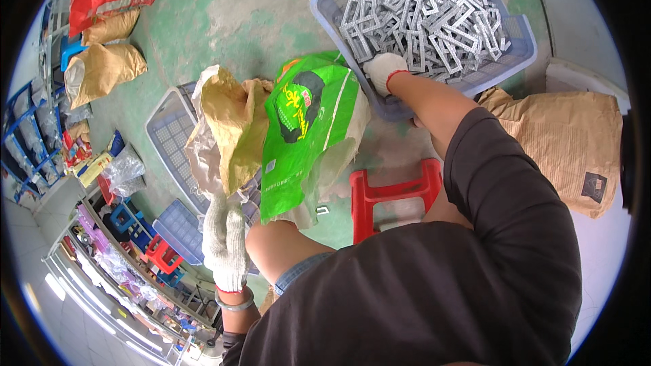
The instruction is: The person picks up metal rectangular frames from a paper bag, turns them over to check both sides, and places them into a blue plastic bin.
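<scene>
My right hand (384, 73), in a white knit glove, is closed at the near left rim of a blue-grey plastic basket (525, 44); its fingertips are hidden. Grey rectangular frames (434, 17) with open middles lie heaped inside. At lower left, my left hand (225, 247), gloved too, points up with its fingers at the bottom edge of a tan paper sack (237, 122). The fingers look closed on that edge. Right of this sack, a green printed woven sack (298, 135) rests between my left knee and the basket.
A red plastic stool (366, 196) stands before me. One grey frame (322, 210) lies on the floor. A brown paper sack (563, 142) is at right. Another basket (166, 142) sits behind the tan sack. More sacks (108, 68) and shelving (129, 257) are at left.
</scene>
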Available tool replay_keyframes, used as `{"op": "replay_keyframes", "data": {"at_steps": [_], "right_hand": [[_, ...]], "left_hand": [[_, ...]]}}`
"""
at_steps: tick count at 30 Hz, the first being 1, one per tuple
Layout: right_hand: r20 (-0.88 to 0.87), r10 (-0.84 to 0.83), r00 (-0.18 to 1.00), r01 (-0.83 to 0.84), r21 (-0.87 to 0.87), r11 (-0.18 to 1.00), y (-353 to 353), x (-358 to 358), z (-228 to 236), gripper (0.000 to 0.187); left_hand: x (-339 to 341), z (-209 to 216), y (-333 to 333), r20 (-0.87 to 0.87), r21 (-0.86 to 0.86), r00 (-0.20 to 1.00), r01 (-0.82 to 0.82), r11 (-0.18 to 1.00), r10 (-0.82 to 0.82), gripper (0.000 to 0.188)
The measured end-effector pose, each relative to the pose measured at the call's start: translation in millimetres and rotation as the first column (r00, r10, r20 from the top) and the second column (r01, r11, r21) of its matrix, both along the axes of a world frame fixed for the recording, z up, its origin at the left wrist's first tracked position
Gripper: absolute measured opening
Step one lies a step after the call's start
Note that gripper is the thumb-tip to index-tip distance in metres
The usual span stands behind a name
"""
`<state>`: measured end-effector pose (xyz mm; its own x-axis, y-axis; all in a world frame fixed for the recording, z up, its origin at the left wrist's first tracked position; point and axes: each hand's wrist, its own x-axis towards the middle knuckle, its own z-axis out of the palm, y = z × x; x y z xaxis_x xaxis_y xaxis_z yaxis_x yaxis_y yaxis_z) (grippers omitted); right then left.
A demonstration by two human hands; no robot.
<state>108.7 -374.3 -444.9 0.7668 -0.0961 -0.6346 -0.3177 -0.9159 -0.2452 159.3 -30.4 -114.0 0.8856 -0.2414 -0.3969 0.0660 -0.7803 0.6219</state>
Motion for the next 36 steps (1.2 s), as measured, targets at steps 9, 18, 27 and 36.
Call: {"op": "replay_keyframes", "data": {"at_steps": [9,18,27,36], "right_hand": [[-0.138,0.045,0.989,-0.045,-0.001,0.999,-7,6,20,0.025],[-0.006,-0.223,0.975,0.22,0.174,0.96,-56,-2,74,0.043],[-0.294,-0.864,0.408,0.282,0.941,-0.187,-97,-71,187,0.023],[-0.338,-0.82,0.462,-0.102,0.898,-0.428,1,-106,362,0.018]], "left_hand": [[3,-3,6,0.061,0.079,0.99,0.119,0.99,-0.124,0.043],[-13,11,5,-0.004,-0.088,0.999,-0.037,0.995,0.037,0.044],[-50,41,4,0.009,-0.343,1.0,0.004,0.939,-0.001,0.044],[-97,82,-35,-0.378,-0.744,0.916,-0.215,0.633,-0.133,0.048]]}}
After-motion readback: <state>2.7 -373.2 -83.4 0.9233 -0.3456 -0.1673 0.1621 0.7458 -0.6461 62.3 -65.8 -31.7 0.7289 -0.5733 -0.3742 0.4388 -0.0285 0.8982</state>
